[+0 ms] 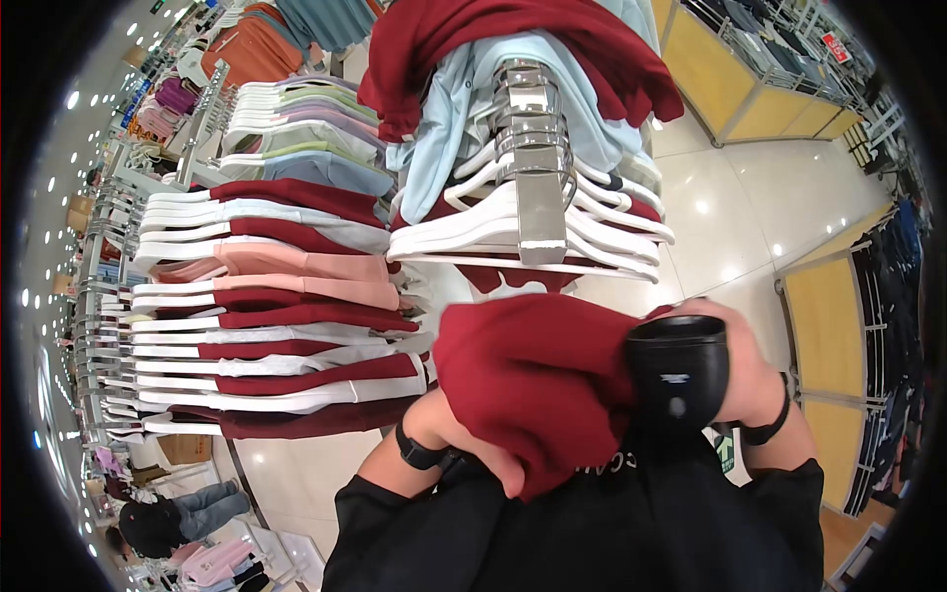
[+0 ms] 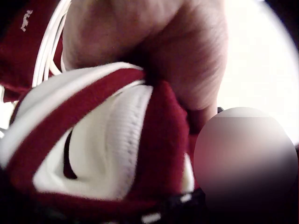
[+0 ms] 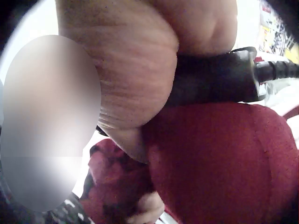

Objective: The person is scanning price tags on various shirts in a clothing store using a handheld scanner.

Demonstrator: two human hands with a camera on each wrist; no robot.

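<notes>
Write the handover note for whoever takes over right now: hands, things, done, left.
Left hand: grips the dark red garment by a white-ribbed edge.
Right hand: holds the black scanner close over the garment.
Done: the garment is in hand, in front of the rack of white hangers.
Left: no tag shows; probably find it and scan it.
</notes>
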